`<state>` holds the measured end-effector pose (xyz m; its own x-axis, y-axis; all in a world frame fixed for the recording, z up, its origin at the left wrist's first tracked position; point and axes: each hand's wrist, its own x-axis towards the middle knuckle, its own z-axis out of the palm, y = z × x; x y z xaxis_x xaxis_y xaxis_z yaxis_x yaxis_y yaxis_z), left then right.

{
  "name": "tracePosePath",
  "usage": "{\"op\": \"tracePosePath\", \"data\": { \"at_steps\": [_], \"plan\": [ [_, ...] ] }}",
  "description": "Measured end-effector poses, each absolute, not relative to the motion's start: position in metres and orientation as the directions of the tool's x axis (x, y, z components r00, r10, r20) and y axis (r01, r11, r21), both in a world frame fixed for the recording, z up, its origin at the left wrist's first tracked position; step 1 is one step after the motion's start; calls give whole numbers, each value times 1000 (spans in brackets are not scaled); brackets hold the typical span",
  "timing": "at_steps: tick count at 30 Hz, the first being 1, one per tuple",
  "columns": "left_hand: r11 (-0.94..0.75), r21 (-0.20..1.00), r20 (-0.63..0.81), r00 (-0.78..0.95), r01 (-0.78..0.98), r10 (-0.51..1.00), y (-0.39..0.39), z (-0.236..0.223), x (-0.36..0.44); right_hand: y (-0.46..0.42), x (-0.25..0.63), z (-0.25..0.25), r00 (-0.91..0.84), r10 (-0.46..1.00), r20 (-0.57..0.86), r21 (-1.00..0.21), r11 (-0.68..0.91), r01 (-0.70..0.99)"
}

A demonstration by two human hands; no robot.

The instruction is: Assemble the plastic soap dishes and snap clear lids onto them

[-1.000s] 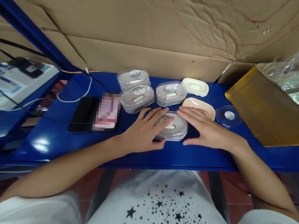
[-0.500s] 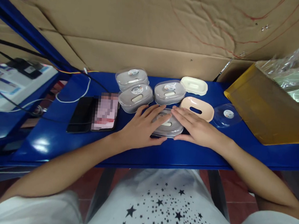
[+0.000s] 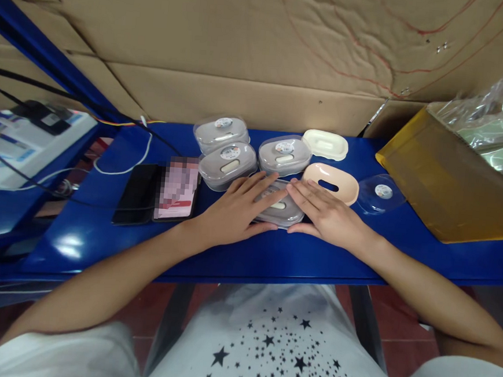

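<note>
"At the near side of a glossy blue metal table (image 3: pixel 272 260), seen in the head view, a grey oval plastic dish under a clear domed lid (image 3: pixel 279 216) is flanked by two bare hands. Where is the rest of the set placed?"

"Beyond it, three similar lidded grey dishes (image 3: pixel 225 173) are grouped; to the right, a peach oval dish with a slotted base (image 3: pixel 348 189), a cream ribbed dish (image 3: pixel 325 144) and a loose clear lid with a round sticker (image 3: pixel 370 201) are laid out."

"How is the near dish gripped?"

"By neither hand is it clasped. The left hand (image 3: pixel 232 213) is spread fairly wide over its left side; the right hand (image 3: pixel 334 218) is laid at its right end, fingers close together, thumb apart."

"And its handling?"

"Light and fairly stiff, it is judged; the smooth lid may be slippery, and its thin shell could be dented or cracked by hard pressure. It is best held by both rounded ends, low on the rim, so that lid and dish are lifted together. Whether the lid is fully seated cannot be told."
</note>
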<state>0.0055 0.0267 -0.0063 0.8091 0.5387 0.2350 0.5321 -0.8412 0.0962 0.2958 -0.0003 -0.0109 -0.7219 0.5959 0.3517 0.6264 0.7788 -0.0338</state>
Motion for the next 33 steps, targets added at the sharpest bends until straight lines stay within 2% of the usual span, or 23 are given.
{"op": "tracePosePath", "data": {
  "at_steps": [7,16,21,27,30,33],
  "plan": [
    [-842,76,241,809,534,536,29,-6,5,1,292,-13,-709,593,383,-17,771,636],
    [-845,219,344,772,488,535,35,-11,4,9,301,-9,-709,609,355,-174,788,590],
    [-835,226,293,782,501,549,35,-9,4,8,297,-8,-703,638,315,-141,764,630],
    [-840,304,285,799,449,530,42,-4,2,7,295,-13,-703,641,308,-174,764,621],
    [-842,276,281,799,464,532,43,-3,1,7,293,-14,-695,650,307,-164,755,634],
    [-829,175,275,782,531,559,39,-1,2,8,296,-9,-704,653,279,-145,753,641]
  ]
}}
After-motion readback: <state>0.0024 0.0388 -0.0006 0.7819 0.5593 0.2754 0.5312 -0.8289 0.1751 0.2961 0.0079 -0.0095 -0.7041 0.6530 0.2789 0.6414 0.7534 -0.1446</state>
